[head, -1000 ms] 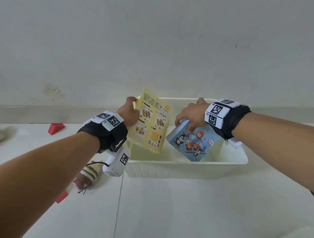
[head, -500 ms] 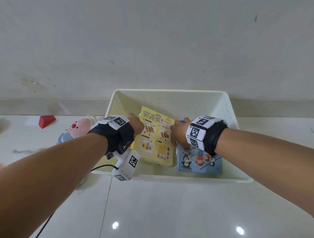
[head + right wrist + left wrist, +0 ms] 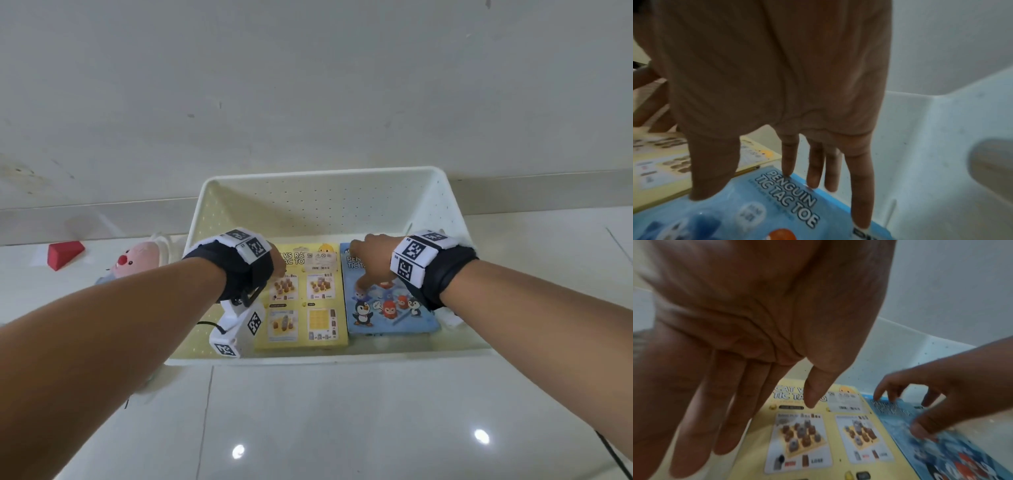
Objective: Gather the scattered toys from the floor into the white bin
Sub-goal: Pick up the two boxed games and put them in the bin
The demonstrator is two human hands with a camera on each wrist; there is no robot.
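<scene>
1. Head view: white bin [image 3: 322, 202] stands on the tiled floor [image 3: 342, 418] against the wall. Two flat game boxes lie side by side on its bottom, touching: yellow box [image 3: 308, 308] to the left, blue penguin box [image 3: 390, 315] to the right. Left hand [image 3: 270, 260] is over the yellow box's upper left corner, mostly hidden behind its wrist strap. Right hand [image 3: 370, 257] has fingertips down on the blue box's top. Outside the bin, to its left: pink plush toy [image 3: 133, 262] and red wedge block [image 3: 65, 253] on the floor.

2. Left wrist view: left hand [image 3: 748, 331] has its fingers straight and spread, holding nothing, above the yellow box [image 3: 818, 443]. Contact with the box: cannot tell, picture blurred. Right hand [image 3: 937, 395] is arched over the blue penguin box [image 3: 941, 451].

3. Right wrist view: right hand [image 3: 777, 81] has fingers extended and apart; fingertips [image 3: 813, 181] rest on the blue penguin box [image 3: 756, 211] near its far edge, thumb on its face. Nothing is gripped. Yellow box [image 3: 663, 170] sits just beside it.
</scene>
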